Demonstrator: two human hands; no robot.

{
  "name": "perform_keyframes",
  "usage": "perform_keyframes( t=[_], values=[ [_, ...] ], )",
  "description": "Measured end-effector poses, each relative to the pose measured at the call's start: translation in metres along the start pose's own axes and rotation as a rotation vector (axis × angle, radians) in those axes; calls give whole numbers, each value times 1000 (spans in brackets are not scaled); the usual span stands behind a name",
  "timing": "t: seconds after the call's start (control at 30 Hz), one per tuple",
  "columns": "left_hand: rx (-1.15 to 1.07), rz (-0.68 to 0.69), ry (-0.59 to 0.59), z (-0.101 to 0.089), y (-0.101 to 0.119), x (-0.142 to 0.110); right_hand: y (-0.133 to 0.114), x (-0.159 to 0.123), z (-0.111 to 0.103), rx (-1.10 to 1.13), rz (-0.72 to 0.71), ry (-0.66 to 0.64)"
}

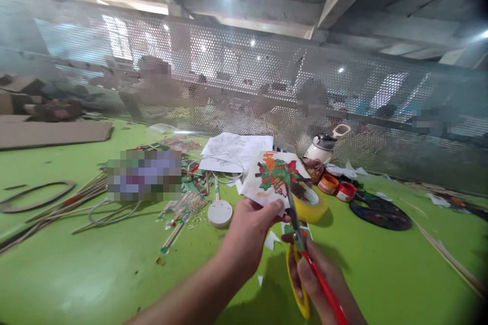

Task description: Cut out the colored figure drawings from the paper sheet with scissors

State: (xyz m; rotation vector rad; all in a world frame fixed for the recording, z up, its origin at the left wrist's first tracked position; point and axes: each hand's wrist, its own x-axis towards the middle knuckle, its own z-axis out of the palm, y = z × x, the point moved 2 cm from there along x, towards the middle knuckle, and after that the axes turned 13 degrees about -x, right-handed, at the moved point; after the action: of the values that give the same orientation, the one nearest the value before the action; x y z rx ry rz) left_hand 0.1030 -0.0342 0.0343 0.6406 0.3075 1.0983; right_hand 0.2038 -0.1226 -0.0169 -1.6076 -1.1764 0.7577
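My left hand point(249, 231) pinches the lower edge of a white sheet of paper point(251, 183) that carries a painted picture in green, red and orange. In my right hand point(318, 274) is a pair of scissors point(298, 238) with one red and one yellow handle, my fingers wrapped round the grips. The blades lie against the paper's lower right part, beside the painted shape. Whether they are parted there I cannot tell. Small white paper scraps point(272, 240) rest on the green table point(114, 274) below my hands.
Behind the paper sits a roll of yellow tape point(312, 205). To the right are paint pots point(345, 191), a dark palette point(381, 212) and a bottle point(318, 150). Left lie thin sticks point(87, 190), a round white disc point(220, 213) and line-drawn sheets point(236, 150). A perforated screen point(229, 71) borders the back.
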Motion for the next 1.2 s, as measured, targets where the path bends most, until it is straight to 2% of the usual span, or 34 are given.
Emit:
perform_keyframes(
  t=[0.3, 0.6, 0.7, 0.87, 1.2],
  values=[
    [14, -1, -5, -3, 0, 1, 0, -1, 3, 5, 17, 61],
    [13, -1, -6, -4, -1, 1, 2, -1, 3, 32, -14, 40],
    [19, 3, -8, -4, -1, 1, 9, 0, 1, 32, -17, 47],
    [17, -3, 4, -5, -1, 2, 22, 4, -1, 69, 4, -11],
    [26, 2, -7, -4, 0, 0, 8, 0, 2, -22, -1, 16]
  ],
)
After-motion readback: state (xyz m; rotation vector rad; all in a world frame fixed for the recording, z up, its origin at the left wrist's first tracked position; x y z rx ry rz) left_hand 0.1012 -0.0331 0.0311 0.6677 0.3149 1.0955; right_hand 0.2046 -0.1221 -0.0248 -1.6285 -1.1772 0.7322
